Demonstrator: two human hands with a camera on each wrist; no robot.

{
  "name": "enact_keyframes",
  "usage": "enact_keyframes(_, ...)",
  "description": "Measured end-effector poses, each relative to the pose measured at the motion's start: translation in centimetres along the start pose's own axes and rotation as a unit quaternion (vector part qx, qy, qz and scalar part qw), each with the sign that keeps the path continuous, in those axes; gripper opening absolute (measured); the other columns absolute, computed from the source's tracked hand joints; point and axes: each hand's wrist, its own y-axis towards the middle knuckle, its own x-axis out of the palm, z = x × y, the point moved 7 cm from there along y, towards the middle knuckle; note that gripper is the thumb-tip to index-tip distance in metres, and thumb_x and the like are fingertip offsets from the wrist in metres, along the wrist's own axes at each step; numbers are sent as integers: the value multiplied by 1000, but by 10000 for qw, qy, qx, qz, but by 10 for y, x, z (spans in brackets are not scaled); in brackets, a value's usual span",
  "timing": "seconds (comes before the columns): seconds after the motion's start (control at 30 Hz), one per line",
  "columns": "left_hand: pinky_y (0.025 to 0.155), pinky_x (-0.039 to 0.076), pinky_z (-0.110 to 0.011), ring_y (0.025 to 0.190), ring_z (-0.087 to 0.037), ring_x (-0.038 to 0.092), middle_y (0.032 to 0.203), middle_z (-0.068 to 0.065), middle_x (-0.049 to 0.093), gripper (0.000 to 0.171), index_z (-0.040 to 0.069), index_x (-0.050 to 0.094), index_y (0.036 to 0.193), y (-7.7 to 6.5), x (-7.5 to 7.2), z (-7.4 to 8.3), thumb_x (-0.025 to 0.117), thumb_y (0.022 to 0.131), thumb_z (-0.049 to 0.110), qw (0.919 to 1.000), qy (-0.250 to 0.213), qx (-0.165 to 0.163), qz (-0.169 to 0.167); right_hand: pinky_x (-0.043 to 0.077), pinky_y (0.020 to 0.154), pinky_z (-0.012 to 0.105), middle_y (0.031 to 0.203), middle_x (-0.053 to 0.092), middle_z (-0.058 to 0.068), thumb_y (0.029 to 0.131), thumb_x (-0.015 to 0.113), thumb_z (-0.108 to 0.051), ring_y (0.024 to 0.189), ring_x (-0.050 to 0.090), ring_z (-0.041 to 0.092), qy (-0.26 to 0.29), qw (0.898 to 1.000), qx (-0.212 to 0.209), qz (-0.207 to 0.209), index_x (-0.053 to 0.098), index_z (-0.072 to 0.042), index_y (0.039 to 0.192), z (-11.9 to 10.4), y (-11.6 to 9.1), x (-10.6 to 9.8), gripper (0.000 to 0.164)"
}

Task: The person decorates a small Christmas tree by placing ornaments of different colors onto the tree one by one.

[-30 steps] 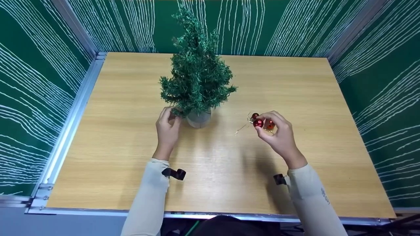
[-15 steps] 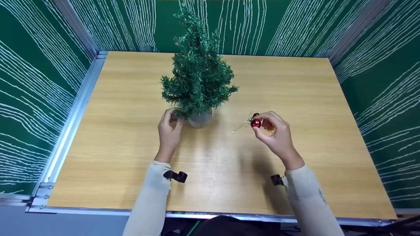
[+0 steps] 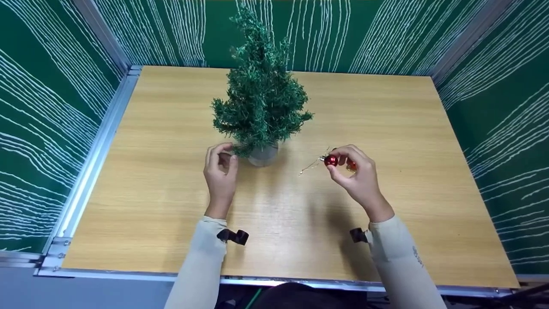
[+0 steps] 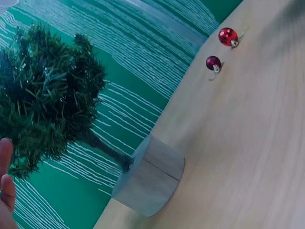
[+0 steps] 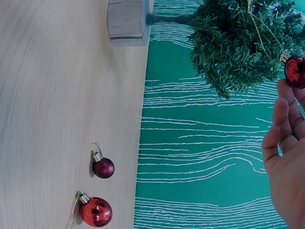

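Note:
A small artificial Christmas tree (image 3: 261,98) stands on the table in a round, pale wood-like base (image 4: 152,176). My left hand (image 3: 221,171) is at its lower left branch, fingers loosely curved and gripping nothing; the fingertips are at the needles, and I cannot tell whether they touch. To the right of the tree, my right hand (image 3: 358,176) pinches a shiny red bauble (image 3: 330,160) between thumb and fingers, above the table. A gold hanging string (image 3: 309,165) trails from its cap towards the tree. The right wrist view shows this bauble (image 5: 295,71) at its edge.
On the table (image 3: 171,214) lie two more baubles: a matte dark purple one (image 5: 103,168) and a larger shiny red one (image 5: 96,211), both partly hidden behind my right hand in the head view. Green walls with white lines (image 3: 313,38) enclose the table.
My right hand has moved slightly left with the red bauble, its string swinging along. The left hand's fingers have come off the lower branch and parted a little.

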Motion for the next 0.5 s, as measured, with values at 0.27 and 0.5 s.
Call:
enact_keyframes(0.27, 58, 40, -23, 69, -13, 49, 83, -11, 58, 10, 2, 66, 94, -13, 10, 6, 63, 84, 0, 9928, -44, 1072, 530, 37, 60, 18, 92, 67, 3, 79, 76, 1, 76, 56, 20, 142, 9999, 68, 59, 70, -7, 100, -1, 3, 3, 23)
enact_keyframes(0.5, 59, 49, -25, 68, -17, 57, 84, -7, 64, 14, 4, 67, 96, -48, 67, 19, 68, 82, 6, 9903, -85, 1165, -756, 36, 63, 21, 91, 67, 10, 77, 74, 6, 75, 55, 25, 165, 9998, 24, 119, 68, 0, 98, -16, 4, 7, 23)
